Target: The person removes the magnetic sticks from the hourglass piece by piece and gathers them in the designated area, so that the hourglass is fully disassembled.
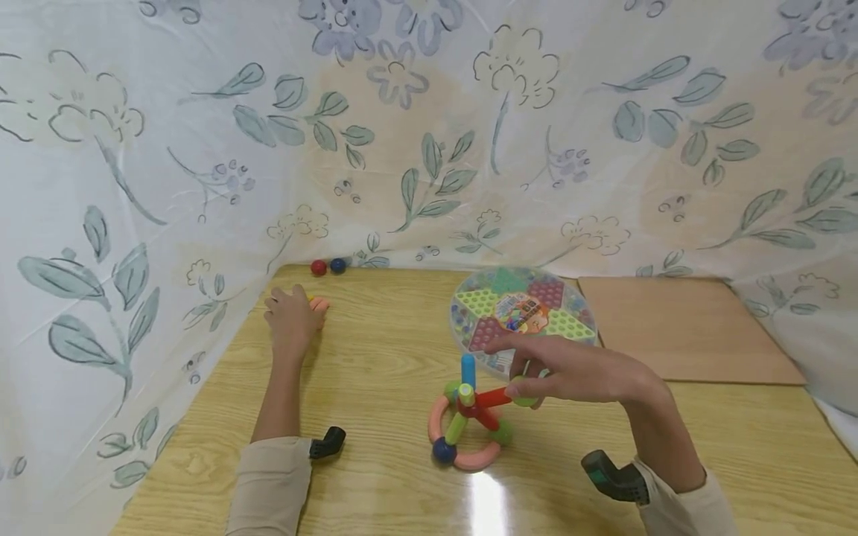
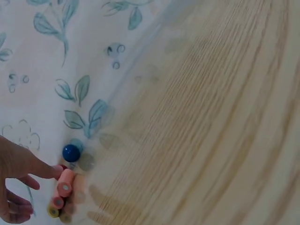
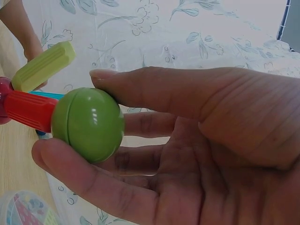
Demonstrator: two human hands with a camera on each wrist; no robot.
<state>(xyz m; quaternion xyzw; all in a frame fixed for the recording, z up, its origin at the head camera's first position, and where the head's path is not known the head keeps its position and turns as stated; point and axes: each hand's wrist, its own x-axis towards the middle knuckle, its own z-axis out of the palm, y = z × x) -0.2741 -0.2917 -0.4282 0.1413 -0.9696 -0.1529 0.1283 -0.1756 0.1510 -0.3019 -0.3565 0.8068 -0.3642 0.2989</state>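
Note:
My right hand (image 1: 583,368) pinches a green ball (image 3: 89,124) between thumb and fingers. A red stick (image 3: 30,111) joins that ball to a construction of magnetic sticks and balls on the table. Its base has curved salmon pieces (image 1: 477,457), a dark blue ball (image 1: 444,450) and green balls; a blue stick (image 1: 468,370) and a yellow-green stick (image 3: 44,66) rise from it. At the far left, my left hand (image 1: 295,320) reaches over a small pile of salmon sticks (image 2: 64,185), its fingers extended beside them. Whether it touches them cannot be told.
A red ball (image 1: 318,267) and a blue ball (image 1: 338,265) lie at the table's back edge by the floral cloth (image 1: 402,186). Behind the construction lies a round star-patterned game board (image 1: 563,325). A brown board (image 1: 697,327) lies at the back right.

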